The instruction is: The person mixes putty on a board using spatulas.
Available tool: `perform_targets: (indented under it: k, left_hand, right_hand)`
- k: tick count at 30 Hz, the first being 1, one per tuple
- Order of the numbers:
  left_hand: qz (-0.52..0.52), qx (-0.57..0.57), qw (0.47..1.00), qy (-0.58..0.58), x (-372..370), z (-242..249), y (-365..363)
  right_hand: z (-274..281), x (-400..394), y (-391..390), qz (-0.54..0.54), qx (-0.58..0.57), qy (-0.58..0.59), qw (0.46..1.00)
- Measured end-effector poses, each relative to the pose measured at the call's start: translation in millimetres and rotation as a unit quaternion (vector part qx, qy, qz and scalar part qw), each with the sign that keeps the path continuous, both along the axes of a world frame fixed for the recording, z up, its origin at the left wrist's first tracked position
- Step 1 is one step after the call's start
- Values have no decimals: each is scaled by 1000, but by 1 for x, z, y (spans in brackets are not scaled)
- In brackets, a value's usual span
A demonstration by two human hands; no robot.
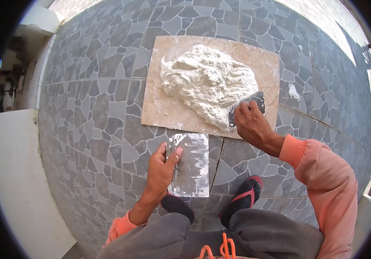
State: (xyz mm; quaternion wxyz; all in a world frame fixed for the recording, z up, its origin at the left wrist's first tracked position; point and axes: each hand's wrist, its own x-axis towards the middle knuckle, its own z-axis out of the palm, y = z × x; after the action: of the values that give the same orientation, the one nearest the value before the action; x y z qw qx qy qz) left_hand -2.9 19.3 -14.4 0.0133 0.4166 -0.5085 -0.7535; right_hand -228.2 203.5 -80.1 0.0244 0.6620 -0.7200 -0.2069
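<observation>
Where beneath fingers, dark scraper invisible

Site appears to be a patio or porch: stone-pattern tiles, white wall, sunlight across far edge.

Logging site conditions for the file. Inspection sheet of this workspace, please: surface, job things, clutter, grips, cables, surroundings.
Surface: patterned grey floor; a beige board lies on it.
Job things: heap of white paste on the board; dark scraper at the heap's lower right edge; flat plate smeared white, held off the board.
Clutter: white splash on the floor, right of the board.
Grips: left grip, a bare hand, holds the plate by its left edge, thumb on top; right grip, also bare, holds the scraper.
Cables: nothing seen.
Surroundings: low white wall at left; sunlit patch at upper right.
</observation>
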Motion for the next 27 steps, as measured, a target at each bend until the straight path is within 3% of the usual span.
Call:
perform_targets:
  k: [4, 8, 12, 15, 19, 22, 24, 27]
  left_hand:
    - [11, -3, 1000, -14, 0, -2, -2]
    - [-2, -10, 1000, -2, 1, -3, -4]
    - [4, -13, 1000, -22, 2, -4, -4]
    - [4, -6, 1000, -12, 1, -4, -3]
    - [6, -13, 1000, -17, 1, 0, -3]
    - [1, -45, 999, -18, -1, 0, -3]
    - [-39, -89, 995, -15, -3, 4, -8]
    - [-160, -189, 968, -35, -21, 29, -29]
  right_hand:
    - [3, 3, -9, 30, -107, -5, 994]
    - [-13, 2, 4, 20, 9, -25, 999]
    - [13, 0, -5, 20, -62, 21, 998]
    - [-4, 2, 7, 74, -56, 32, 995]
    - [21, -13, 8, -8, -10, -23, 1000]
    - [49, -24, 17, -69, -82, -54, 993]
    - [55, -29, 33, -159, -110, -182, 964]
    - [62, -37, 46, -300, -144, -408, 850]
